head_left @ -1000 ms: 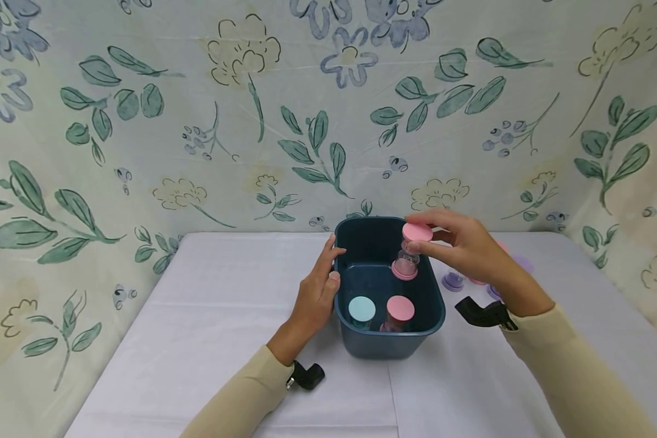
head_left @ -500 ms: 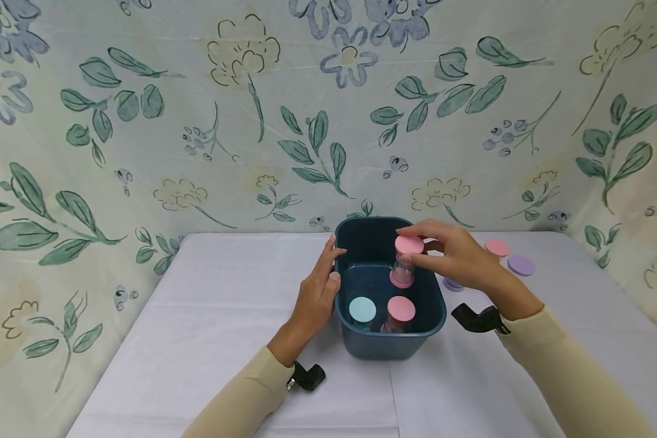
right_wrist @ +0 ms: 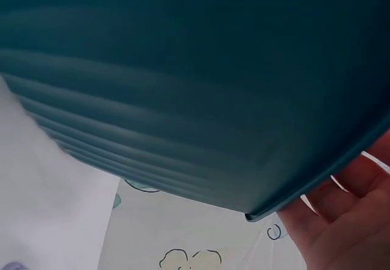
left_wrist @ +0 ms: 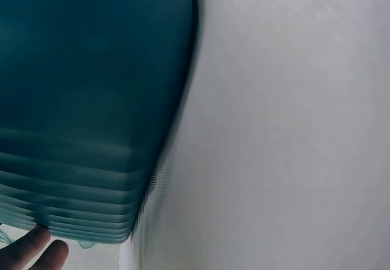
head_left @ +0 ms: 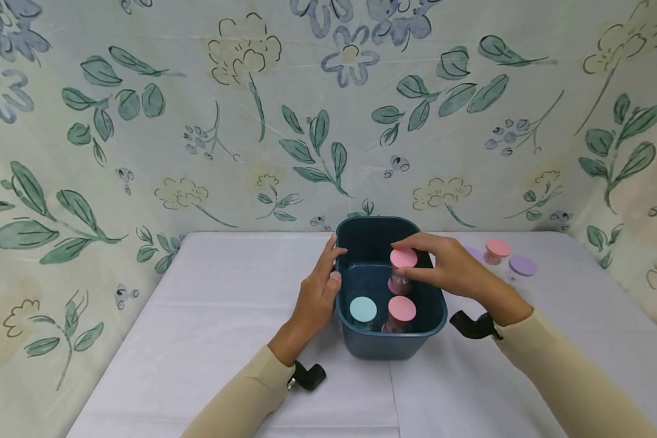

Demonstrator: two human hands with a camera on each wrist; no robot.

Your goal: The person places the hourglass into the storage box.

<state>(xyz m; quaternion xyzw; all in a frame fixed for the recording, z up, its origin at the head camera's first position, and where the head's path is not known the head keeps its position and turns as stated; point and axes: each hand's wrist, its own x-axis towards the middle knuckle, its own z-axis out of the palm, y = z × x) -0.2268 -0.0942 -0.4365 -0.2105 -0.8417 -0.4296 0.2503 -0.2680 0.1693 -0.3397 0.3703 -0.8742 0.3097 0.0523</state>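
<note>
A dark blue plastic bin (head_left: pixel 369 344) stands on the table. My left hand (head_left: pixel 314 295) rests against its left side, fingers mostly straight along the wall and rim. With thumb and fingertips my right hand (head_left: pixel 449 264) pinches the top of a pink sand timer (head_left: pixel 403 258), held upright inside the bin near its right wall. Whether its base touches the floor I cannot tell. A second pink sand timer (head_left: pixel 402 308) and a light blue one (head_left: pixel 363 309) stand at the bin's near end. In the right wrist view the bin's wall (right_wrist: pixel 152 117) hides the timer.
To the right of the bin, partly behind my right hand, stand another pink sand timer (head_left: pixel 497 249) and a purple one (head_left: pixel 522 266). Part of a further purple top (head_left: pixel 475 253) shows beside my hand. A floral cloth (head_left: pixel 328 121) hangs behind the table.
My right hand has moved down and slightly left, bringing the pink sand timer lower into the bin. More of the timers on the right have come into view. My left hand has stayed still.
</note>
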